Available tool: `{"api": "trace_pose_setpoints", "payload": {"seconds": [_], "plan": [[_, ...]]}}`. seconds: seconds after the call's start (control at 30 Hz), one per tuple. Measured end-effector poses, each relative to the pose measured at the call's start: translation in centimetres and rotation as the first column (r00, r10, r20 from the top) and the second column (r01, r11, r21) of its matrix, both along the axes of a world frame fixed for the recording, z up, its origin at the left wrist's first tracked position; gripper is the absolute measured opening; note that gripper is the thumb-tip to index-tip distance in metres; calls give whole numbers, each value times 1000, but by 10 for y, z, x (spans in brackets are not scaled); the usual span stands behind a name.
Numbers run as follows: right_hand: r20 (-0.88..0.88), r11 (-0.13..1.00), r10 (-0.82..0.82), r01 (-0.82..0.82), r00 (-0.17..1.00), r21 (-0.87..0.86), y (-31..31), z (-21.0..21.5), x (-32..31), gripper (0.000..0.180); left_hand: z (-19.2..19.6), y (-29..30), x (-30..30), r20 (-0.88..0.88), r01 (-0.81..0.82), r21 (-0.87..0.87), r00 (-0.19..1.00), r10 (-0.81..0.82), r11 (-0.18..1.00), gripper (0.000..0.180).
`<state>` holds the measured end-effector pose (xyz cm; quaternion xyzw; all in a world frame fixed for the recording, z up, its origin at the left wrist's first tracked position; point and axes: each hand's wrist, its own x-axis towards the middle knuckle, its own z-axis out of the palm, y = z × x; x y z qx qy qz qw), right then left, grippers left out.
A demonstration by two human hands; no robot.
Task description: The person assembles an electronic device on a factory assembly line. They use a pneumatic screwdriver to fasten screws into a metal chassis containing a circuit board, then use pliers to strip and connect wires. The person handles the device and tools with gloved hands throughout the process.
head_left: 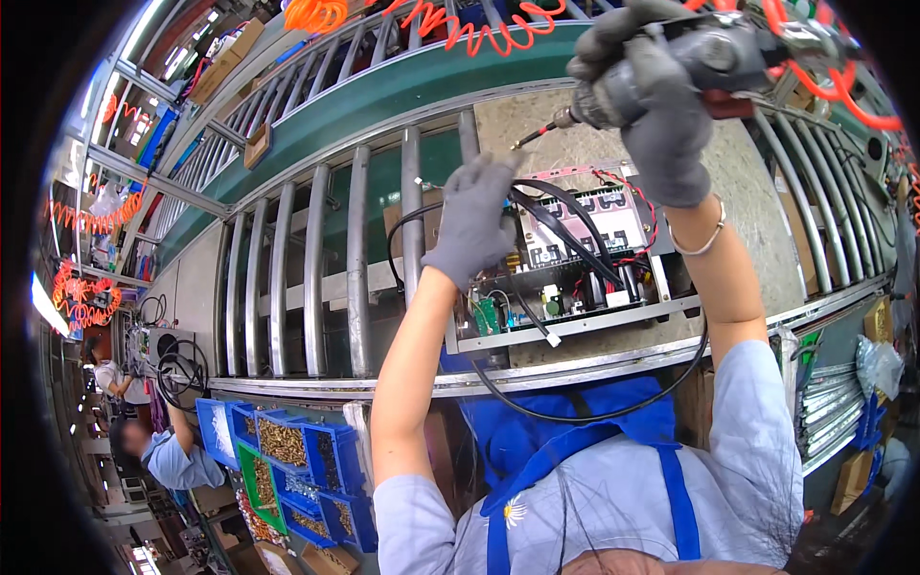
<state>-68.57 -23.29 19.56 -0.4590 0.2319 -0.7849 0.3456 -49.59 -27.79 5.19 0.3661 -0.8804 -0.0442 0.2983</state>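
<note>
My right hand, in a grey glove, is wrapped around a dark power screwdriver raised over the far side of the work. Its long bit points left and down, close to the fingers of my left hand. That hand, also gloved in grey, is bent at the left end of an open metal chassis; its fingertips are blurred, and anything pinched in them is hidden. Inside the chassis are a white panel, a green circuit board and thick black cables.
The chassis rests on a tan board over a roller conveyor. Blue bins of small brass-coloured and dark parts stand at lower left. A black cable loops over the near rail. Orange coiled hoses hang above; another person works at left.
</note>
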Motion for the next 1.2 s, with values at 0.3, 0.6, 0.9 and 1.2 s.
{"api": "trace_pose_setpoints", "payload": {"seconds": [0.3, 0.6, 0.9, 1.2], "plan": [[-291, 988, 89, -121, 952, -96, -60, -44, -4, 25, -23, -3, -3, -27, -35, -83, 999, 33, 996, 32], [-329, 994, 106, -112, 938, 0, -77, -45, 11, 30, -40, -16, -5, -55, -34, -51, 998, 31, 998, 24], [-432, 997, -70, 53, 899, -52, -95, -50, 20, 24, -27, -21, -5, 52, -68, 121, 997, 62, 990, 46], [-480, 999, 31, -9, 877, 48, -115, -43, 19, 18, -28, -23, -3, 126, -52, 135, 991, 35, 989, 51]]}}
